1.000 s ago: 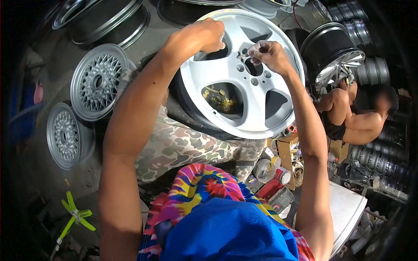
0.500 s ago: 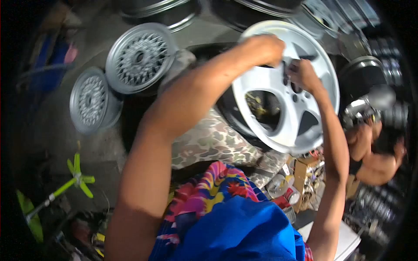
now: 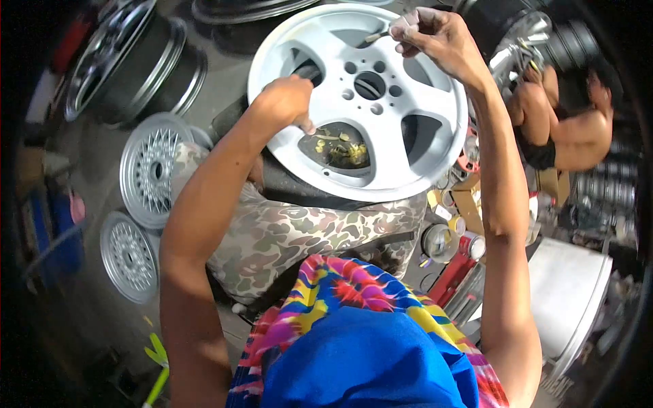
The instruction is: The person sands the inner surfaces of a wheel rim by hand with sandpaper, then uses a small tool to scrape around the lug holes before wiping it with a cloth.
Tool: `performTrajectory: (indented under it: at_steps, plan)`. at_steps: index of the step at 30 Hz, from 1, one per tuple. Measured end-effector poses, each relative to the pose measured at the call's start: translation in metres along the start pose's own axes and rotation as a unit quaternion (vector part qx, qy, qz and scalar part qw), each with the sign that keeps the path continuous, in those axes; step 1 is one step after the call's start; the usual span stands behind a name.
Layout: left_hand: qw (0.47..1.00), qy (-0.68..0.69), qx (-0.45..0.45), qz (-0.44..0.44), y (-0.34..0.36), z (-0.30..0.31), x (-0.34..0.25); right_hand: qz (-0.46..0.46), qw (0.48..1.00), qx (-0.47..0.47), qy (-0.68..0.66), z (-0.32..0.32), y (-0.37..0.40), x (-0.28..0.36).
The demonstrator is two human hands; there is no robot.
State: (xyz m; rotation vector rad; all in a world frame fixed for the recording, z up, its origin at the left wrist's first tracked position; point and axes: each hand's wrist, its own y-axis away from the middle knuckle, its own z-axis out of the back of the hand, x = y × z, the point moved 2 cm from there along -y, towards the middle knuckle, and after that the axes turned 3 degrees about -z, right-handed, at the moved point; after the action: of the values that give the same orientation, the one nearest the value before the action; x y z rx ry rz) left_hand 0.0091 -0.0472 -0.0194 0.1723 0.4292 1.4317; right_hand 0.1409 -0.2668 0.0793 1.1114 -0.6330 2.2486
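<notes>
A white five-spoke wheel rim (image 3: 419, 122) lies tilted across a dark tyre (image 3: 292, 182) in front of my knees. My left hand (image 3: 284, 102) is wrapped over a spoke on the rim's left side, with its fingertips partly hidden in the opening. At the upper right, my right hand (image 3: 445, 44) is raised over the rim's edge. Its thumb and fingers pinch a small pale folded piece (image 3: 403, 26), like a scrap of sandpaper. Yellowish scraps (image 3: 347, 151) show through the lower opening.
Silver mesh wheels (image 3: 148, 170) stand on the floor at left, near stacked dark wheels (image 3: 129, 61). A person (image 3: 575, 132) sits at right beside more rims. Jars (image 3: 439, 241), a cardboard box (image 3: 466, 204) and a white container (image 3: 568, 285) are at lower right.
My right hand has moved up and away from the rim's hub. The left hand now grips the rim's left side instead of its top, and the view has shifted.
</notes>
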Motion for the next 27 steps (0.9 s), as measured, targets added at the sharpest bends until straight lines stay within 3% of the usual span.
performTrajectory:
  at_steps: [1, 2, 4, 8, 12, 16, 17, 18, 20, 23, 24, 26, 27]
  plan:
    - [0.999, -0.024, -0.031, -0.015, 0.002, -0.002, -0.005, -0.03, 0.998, -0.031, 0.042, 0.012, 0.018, -0.011]
    - [0.999, -0.04, -0.012, 0.003, -0.001, -0.005, -0.01, -0.041, 0.998, -0.039, -0.001, 0.019, 0.041, -0.023]
    - [0.996, -0.062, 0.039, 0.047, -0.005, -0.002, -0.026, -0.14, 0.986, -0.072, 0.062, 0.027, 0.1, -0.037]
    - [0.996, -0.081, 0.008, 0.043, -0.013, -0.006, -0.044, -0.243, 0.944, -0.214, -0.064, 0.029, 0.248, -0.081]
    - [0.994, -0.031, -0.097, 0.034, -0.002, 0.005, -0.074, -0.367, 0.839, -0.39, -0.092, -0.001, 0.41, -0.13]
    - [0.989, -0.048, -0.136, -0.009, -0.008, -0.01, -0.067, -0.401, 0.696, -0.54, -0.253, -0.084, 0.524, -0.162]
    - [0.99, -0.075, -0.122, 0.014, -0.012, -0.012, -0.061, -0.398, 0.685, -0.554, -0.255, -0.107, 0.543, -0.167]
    - [0.988, -0.101, -0.106, 0.038, -0.016, -0.014, -0.056, -0.463, 0.678, -0.537, -0.193, -0.128, 0.56, -0.176]
    - [0.986, -0.148, -0.042, 0.067, -0.011, -0.006, -0.054, -0.488, 0.649, -0.536, -0.233, -0.162, 0.569, -0.183]
    - [0.984, -0.172, 0.015, 0.044, -0.002, -0.004, -0.03, -0.51, 0.631, -0.534, -0.239, -0.189, 0.56, -0.199]
    - [0.985, -0.168, 0.028, 0.035, 0.004, -0.001, -0.028, -0.508, 0.627, -0.536, -0.247, -0.194, 0.555, -0.213]
    - [0.984, -0.17, 0.04, 0.027, 0.007, -0.002, -0.018, -0.414, 0.644, -0.562, -0.314, -0.198, 0.539, -0.236]
    - [0.987, -0.161, -0.003, 0.002, 0.004, -0.006, -0.011, -0.414, 0.64, -0.564, -0.318, -0.194, 0.528, -0.241]
